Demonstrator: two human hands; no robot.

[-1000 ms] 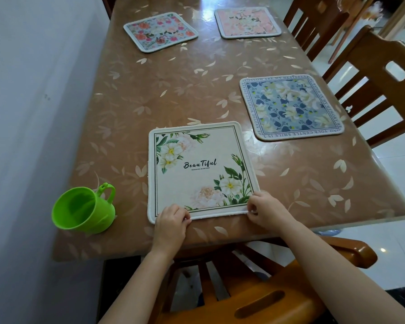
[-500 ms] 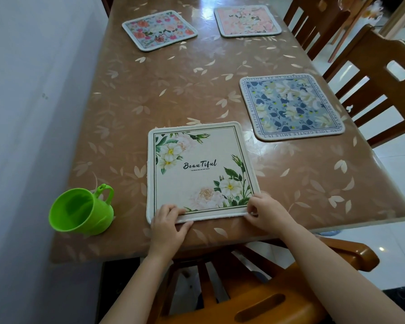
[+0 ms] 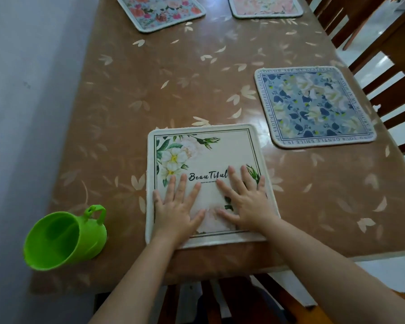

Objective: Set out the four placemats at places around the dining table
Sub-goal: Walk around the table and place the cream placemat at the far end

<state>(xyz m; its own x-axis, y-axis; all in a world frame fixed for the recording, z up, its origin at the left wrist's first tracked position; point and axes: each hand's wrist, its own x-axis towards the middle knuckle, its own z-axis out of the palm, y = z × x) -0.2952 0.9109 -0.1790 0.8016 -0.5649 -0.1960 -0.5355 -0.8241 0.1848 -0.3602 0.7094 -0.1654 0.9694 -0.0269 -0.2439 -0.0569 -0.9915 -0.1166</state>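
Both flat-fingered hands, left hand (image 3: 175,210) and right hand (image 3: 246,202), press near cream floral fabric placemat (image 3: 204,155); looks thin, floppy, light; lift by edges.

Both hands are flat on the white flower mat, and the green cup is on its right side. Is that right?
No. The head view shows the green cup left of the white flower mat, not right. The left hand and right hand do lie flat on it.
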